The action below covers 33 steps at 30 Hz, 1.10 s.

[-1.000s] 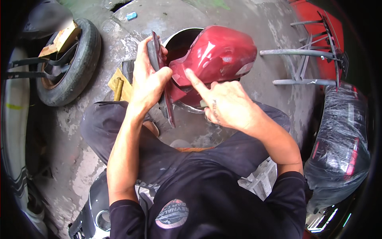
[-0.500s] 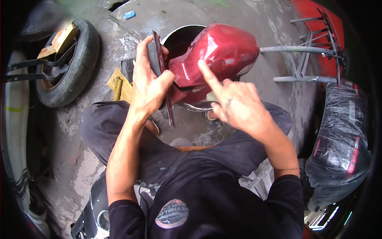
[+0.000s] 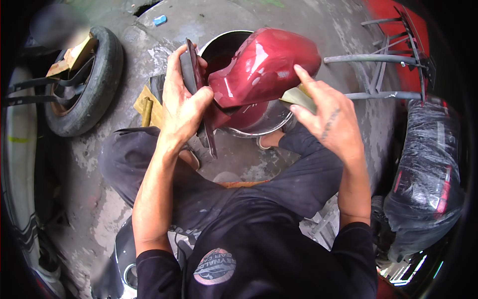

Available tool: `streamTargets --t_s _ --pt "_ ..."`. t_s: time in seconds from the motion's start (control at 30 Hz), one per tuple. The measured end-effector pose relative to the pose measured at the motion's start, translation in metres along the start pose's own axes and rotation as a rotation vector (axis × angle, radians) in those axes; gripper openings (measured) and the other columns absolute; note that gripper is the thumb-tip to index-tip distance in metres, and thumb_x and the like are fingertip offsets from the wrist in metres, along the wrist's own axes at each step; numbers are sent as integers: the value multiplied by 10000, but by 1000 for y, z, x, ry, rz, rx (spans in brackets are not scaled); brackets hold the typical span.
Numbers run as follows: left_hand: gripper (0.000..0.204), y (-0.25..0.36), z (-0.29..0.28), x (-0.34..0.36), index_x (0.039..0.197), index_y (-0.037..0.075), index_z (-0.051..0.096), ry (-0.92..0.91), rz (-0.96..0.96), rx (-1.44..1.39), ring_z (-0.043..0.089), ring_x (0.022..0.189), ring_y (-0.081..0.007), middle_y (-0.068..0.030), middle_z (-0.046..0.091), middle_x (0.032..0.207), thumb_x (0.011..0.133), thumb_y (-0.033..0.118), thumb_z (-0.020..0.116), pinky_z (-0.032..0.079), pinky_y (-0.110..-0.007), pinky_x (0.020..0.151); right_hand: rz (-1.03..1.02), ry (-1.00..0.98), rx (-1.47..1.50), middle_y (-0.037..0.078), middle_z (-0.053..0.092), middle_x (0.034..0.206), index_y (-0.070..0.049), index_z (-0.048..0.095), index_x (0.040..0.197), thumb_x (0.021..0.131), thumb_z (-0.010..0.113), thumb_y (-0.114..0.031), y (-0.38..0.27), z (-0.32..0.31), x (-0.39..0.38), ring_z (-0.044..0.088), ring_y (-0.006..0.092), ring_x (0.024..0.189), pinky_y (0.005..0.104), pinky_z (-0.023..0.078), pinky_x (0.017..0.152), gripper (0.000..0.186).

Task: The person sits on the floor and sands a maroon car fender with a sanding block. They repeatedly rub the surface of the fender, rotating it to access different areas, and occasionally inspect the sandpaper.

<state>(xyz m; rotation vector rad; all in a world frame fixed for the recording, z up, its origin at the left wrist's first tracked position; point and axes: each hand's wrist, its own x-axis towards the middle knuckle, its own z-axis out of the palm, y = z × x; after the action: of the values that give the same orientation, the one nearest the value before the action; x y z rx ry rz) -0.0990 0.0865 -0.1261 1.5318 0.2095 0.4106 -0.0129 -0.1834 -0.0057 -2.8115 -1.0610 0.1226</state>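
Note:
A glossy red car side mirror housing (image 3: 271, 65) is tilted over a round basin (image 3: 286, 122) with reddish liquid in it. My left hand (image 3: 184, 104) grips the mirror by its dark base plate (image 3: 189, 72), thumb on the near side and fingers behind. Between the thumb and fingers of my right hand (image 3: 331, 119) is a folded piece of greenish-grey sandpaper (image 3: 301, 98). Its index fingertip rests at the lower right edge of the housing. Pale dull patches show on the red paint.
A tyre (image 3: 112, 82) with a cardboard box (image 3: 79, 52) stands at the left. Yellow sheets (image 3: 148, 107) lie near my left knee, and a small blue block (image 3: 160, 20) farther off. To the right are a grey metal stand (image 3: 368, 60) and a plastic-wrapped part (image 3: 423, 169).
My right hand has moved right, from the middle of the housing to its lower right edge, bringing the sandpaper into fuller view. The mirror has shifted slightly left in my left hand.

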Motion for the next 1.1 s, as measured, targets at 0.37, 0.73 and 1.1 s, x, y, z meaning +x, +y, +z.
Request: streamTargets --t_s 0.37,0.73,1.1 --pt "712 -12 -12 29 1496 -3 460 64 -251 -197 646 978 -161 -78 645 1176 809 -34 646 551 -302 898 -73 552 303 171 694 1305 -64 723 1360 854 853 -138 43 55 25 664 361 1168 435 541 1016 528" --pt "637 -7 -13 47 1412 2 500 74 -430 -188 655 939 -200 -96 660 1097 787 -38 618 561 -331 869 -362 598 53 140 672 1314 -152 750 1320 824 780 -100 63 85 50 625 342 1216 515 464 1076 500" --pt "526 -26 -21 44 1313 21 523 32 -343 -72 627 917 -167 -54 642 1060 806 46 659 511 -307 868 -525 522 32 110 682 1362 -158 777 1282 839 703 -86 69 86 64 626 334 1236 499 448 1080 455"
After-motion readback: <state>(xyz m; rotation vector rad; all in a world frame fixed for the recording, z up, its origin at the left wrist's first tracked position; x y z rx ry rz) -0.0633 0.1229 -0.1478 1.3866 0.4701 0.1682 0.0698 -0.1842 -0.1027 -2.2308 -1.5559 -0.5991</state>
